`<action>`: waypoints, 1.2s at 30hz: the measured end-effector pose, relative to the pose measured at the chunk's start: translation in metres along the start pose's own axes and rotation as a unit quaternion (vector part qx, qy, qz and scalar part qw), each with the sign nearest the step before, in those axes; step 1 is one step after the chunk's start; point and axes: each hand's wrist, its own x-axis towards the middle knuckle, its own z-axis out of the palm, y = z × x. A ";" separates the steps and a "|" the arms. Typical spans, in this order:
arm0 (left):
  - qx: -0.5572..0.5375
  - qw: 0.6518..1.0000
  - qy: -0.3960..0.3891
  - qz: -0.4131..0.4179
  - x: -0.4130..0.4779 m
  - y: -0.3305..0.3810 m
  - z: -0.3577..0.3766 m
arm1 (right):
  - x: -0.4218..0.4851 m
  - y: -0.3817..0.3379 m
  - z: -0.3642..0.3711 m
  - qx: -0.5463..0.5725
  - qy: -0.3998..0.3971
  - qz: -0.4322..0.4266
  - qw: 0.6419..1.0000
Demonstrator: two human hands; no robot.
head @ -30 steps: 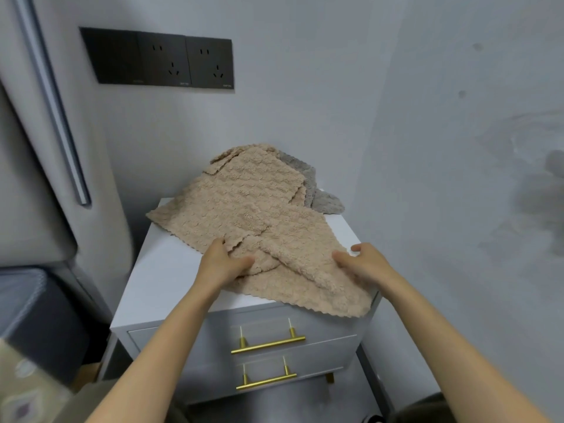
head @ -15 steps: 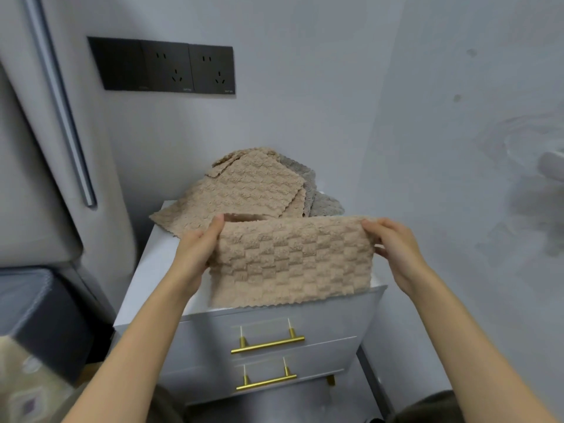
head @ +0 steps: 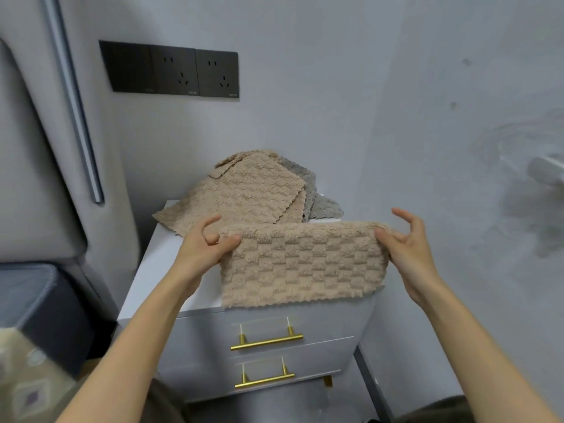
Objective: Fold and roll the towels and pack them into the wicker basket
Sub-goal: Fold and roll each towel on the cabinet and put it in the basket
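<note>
A towel (head: 302, 264) held above white cabinet (head: 158, 270), grey walls (head: 305, 117).

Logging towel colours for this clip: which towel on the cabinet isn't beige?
The grey towel at the pile's back right, partly under the beige towels; the held towel is beige too.

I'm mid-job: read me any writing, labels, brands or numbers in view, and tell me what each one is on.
No text here is legible.
On the black socket panel: tiny pale marks near the lower edge of its plates, too small to read.
On the held towel, the towel pile and the white cabinet: no text visible.
</note>
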 end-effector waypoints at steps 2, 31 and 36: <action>0.056 0.996 0.016 0.063 -0.001 0.001 -0.002 | -0.001 0.002 -0.004 -0.088 -0.019 -0.063 0.994; 0.234 0.966 0.081 0.075 0.055 -0.022 -0.003 | 0.063 0.061 0.046 -0.229 0.025 0.040 0.972; 0.321 0.945 0.060 0.029 0.052 -0.027 -0.015 | 0.061 0.056 0.042 -0.303 -0.008 0.034 0.953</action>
